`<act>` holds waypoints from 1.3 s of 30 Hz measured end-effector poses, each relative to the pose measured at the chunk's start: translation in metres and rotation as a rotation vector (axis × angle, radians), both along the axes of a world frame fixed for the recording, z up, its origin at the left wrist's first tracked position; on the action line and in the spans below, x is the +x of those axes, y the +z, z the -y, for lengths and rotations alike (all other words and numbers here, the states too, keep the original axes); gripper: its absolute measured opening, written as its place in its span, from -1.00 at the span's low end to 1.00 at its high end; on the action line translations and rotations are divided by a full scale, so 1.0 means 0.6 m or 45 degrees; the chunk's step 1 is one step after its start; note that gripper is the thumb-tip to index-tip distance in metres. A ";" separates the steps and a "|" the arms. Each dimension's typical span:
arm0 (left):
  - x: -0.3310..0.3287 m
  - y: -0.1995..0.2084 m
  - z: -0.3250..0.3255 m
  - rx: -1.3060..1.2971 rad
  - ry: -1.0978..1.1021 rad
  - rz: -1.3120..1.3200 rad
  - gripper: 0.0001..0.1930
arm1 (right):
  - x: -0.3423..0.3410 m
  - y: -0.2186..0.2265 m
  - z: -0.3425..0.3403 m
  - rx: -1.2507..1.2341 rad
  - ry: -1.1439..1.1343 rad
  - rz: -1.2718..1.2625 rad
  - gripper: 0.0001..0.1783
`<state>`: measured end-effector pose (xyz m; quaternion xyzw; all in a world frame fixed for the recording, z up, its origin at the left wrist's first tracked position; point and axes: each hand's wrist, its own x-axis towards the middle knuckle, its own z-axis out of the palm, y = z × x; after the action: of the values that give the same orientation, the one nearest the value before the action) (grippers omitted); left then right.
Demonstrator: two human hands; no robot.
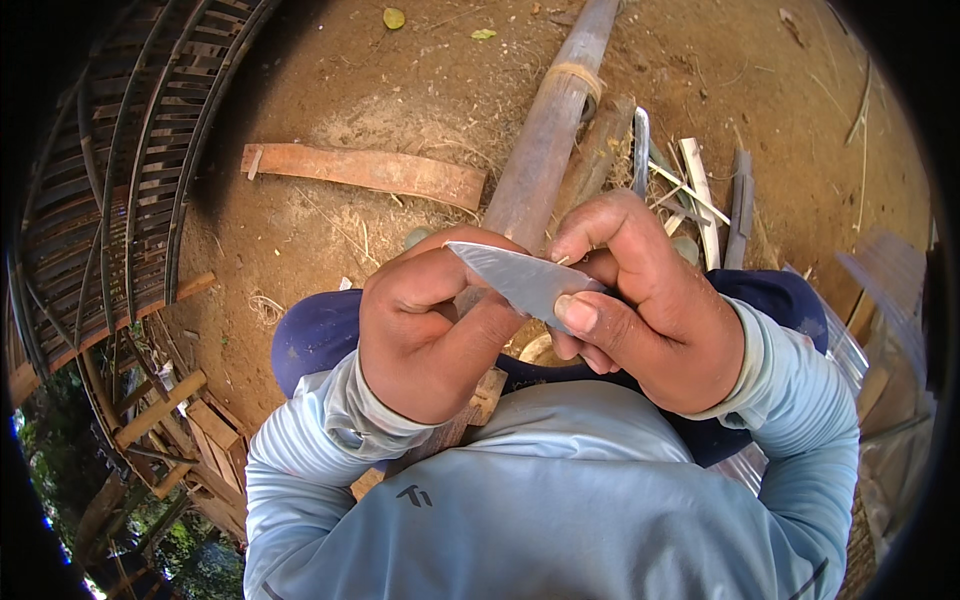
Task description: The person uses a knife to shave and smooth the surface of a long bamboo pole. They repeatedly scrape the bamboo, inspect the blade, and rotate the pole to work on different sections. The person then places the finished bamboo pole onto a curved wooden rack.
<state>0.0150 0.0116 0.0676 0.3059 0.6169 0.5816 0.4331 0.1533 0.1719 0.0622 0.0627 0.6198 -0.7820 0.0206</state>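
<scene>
Light-blue shirt (560, 510): spread across the lower edge, its cuffs drawn to both wrists.
Grey knife blade (525, 282): held up before the body, between the two hands, its pointed tip directed left.
Right hand (655, 310): clamped on the blade's wide end, the thumb pressed on the flat face, the fingers curled behind.
Left hand (415, 335): curled close to the tip side, its thumb partly covered by the blade; whether anything is pinched there cannot be told.
Dark blue trousers (308, 340): seen on both sides of the hands.
Wooden pole (545, 150): stretched away beyond the hands, ringed by a tan band (575, 73).
Curved brown plank (370, 172): laid on bare earth, left of the pole.
Wood strips (702, 200): scattered right of the pole.
Slatted rack (155, 190): seen at upper left.
</scene>
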 end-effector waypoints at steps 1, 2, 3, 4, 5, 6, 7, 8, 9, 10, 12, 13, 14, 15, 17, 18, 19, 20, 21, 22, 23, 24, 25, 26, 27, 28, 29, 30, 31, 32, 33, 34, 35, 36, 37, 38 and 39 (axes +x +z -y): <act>0.002 -0.001 0.001 -0.012 0.008 0.047 -0.90 | 0.000 0.000 0.000 -0.006 0.012 0.005 -0.76; 0.004 -0.002 0.001 -0.023 0.016 0.095 -0.90 | 0.001 0.004 -0.002 -0.040 0.031 0.040 -0.76; 0.005 -0.006 0.002 0.002 0.021 0.084 -0.90 | 0.002 0.007 -0.003 -0.075 0.050 0.075 -0.76; 0.006 -0.011 0.003 0.027 0.026 0.074 -0.91 | 0.003 0.007 -0.003 -0.071 0.044 0.079 -0.77; 0.007 -0.013 0.003 0.053 0.032 0.063 -0.91 | 0.002 0.008 -0.002 -0.067 0.039 0.081 -0.77; 0.006 -0.013 0.002 0.060 0.013 0.036 -0.91 | 0.003 0.008 -0.001 -0.064 0.034 0.083 -0.77; 0.005 -0.013 0.001 0.067 -0.007 0.009 -0.91 | 0.003 0.007 -0.002 -0.060 0.039 0.071 -0.77; 0.004 -0.013 0.002 0.075 -0.025 -0.018 -0.91 | 0.003 0.006 -0.003 -0.055 0.045 0.059 -0.77; 0.004 -0.013 0.003 0.086 -0.028 -0.018 -0.91 | 0.003 0.005 -0.003 -0.051 0.050 0.047 -0.76; 0.004 -0.014 0.004 0.098 -0.032 -0.018 -0.91 | 0.004 0.006 -0.003 -0.064 0.054 0.046 -0.77; 0.007 -0.017 0.007 0.125 -0.021 0.020 -0.90 | 0.004 0.009 -0.004 -0.090 0.059 0.042 -0.77; 0.009 -0.018 0.008 0.142 -0.008 0.058 -0.90 | 0.005 0.009 -0.003 -0.103 0.061 0.037 -0.77; 0.010 -0.019 0.007 0.153 0.008 0.100 -0.90 | 0.004 0.009 -0.006 -0.121 0.061 0.034 -0.77; 0.008 -0.018 0.006 0.124 -0.006 0.102 -0.90 | 0.003 0.009 -0.008 -0.130 0.054 0.031 -0.78; 0.006 -0.015 0.007 0.072 -0.037 0.102 -0.88 | 0.002 0.010 -0.008 -0.136 0.031 0.022 -0.79; 0.007 -0.014 0.007 0.074 -0.028 0.130 -0.88 | 0.002 0.010 -0.006 -0.134 0.010 0.005 -0.79; 0.009 -0.013 0.007 0.076 -0.019 0.158 -0.88 | 0.002 0.009 -0.005 -0.132 -0.012 -0.012 -0.79; 0.009 -0.013 0.007 0.078 -0.010 0.187 -0.89 | 0.001 0.004 -0.001 -0.132 -0.036 -0.039 -0.79; 0.007 -0.011 0.007 0.078 -0.054 0.126 -0.89 | 0.001 0.007 -0.004 -0.119 -0.082 -0.021 -0.78; 0.002 -0.007 0.007 0.078 -0.099 0.065 -0.89 | 0.000 0.009 -0.006 -0.106 -0.128 -0.003 -0.77; 0.000 -0.005 0.009 0.078 -0.136 0.003 -0.89 | -0.003 0.023 -0.021 -0.080 -0.188 0.059 -0.75; 0.000 -0.006 0.011 0.071 -0.117 -0.019 -0.89 | -0.006 0.028 -0.033 -0.054 -0.248 0.121 -0.73; 0.001 -0.008 0.013 0.063 -0.098 -0.041 -0.90 | -0.009 0.023 -0.043 -0.015 -0.300 0.051 -0.68; 0.003 -0.009 0.013 0.059 -0.085 -0.062 -0.90 | -0.007 0.025 -0.044 -0.024 -0.261 0.090 -0.66; 0.007 -0.008 0.012 0.028 0.009 0.012 -0.91 | -0.005 0.028 -0.044 -0.033 -0.221 0.128 -0.64; 0.012 -0.006 0.009 0.026 0.073 0.107 -0.92 | -0.002 0.031 -0.041 -0.043 -0.179 0.165 -0.63; 0.018 -0.004 0.006 0.019 0.129 0.203 -0.93 | 0.000 0.033 -0.028 -0.176 -0.131 0.190 -0.60; 0.020 -0.003 0.004 0.012 0.186 0.299 -0.94 | 0.000 0.028 -0.023 -0.128 -0.063 0.161 -0.60; 0.017 -0.006 0.005 0.043 0.155 0.204 -0.93 | 0.000 0.021 -0.018 -0.080 0.005 0.133 -0.59; 0.012 -0.011 0.009 0.073 0.126 0.110 -0.93 | -0.002 0.020 -0.017 -0.061 0.043 0.123 -0.60; 0.009 -0.013 0.012 0.104 0.097 0.017 -0.93 | -0.004 0.019 -0.015 -0.043 0.080 0.113 -0.61; 0.007 -0.012 0.013 0.092 0.081 -0.031 -0.93 | -0.006 0.018 -0.013 -0.025 0.116 0.104 -0.62; 0.006 -0.010 0.013 0.081 0.069 -0.082 -0.93 | -0.006 0.017 -0.010 -0.038 0.107 0.108 -0.64; 0.006 -0.007 0.012 0.070 0.056 -0.132 -0.93 | -0.006 0.014 -0.008 -0.049 0.101 0.096 -0.66; 0.008 -0.003 0.012 0.018 0.078 -0.163 -0.94 | -0.005 0.011 -0.006 -0.060 0.094 0.086 -0.68; 0.011 0.004 0.012 -0.032 0.097 -0.193 -0.94 | -0.005 0.007 -0.004 -0.069 0.087 0.060 -0.69; 0.013 0.008 0.010 -0.082 0.116 -0.223 -0.94 | -0.005 0.007 -0.003 -0.083 0.086 0.052 -0.70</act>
<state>0.0228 0.0054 0.0721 0.3130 0.6842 0.5515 0.3602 0.1506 0.1739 0.0661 0.0572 0.5951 -0.7993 0.0617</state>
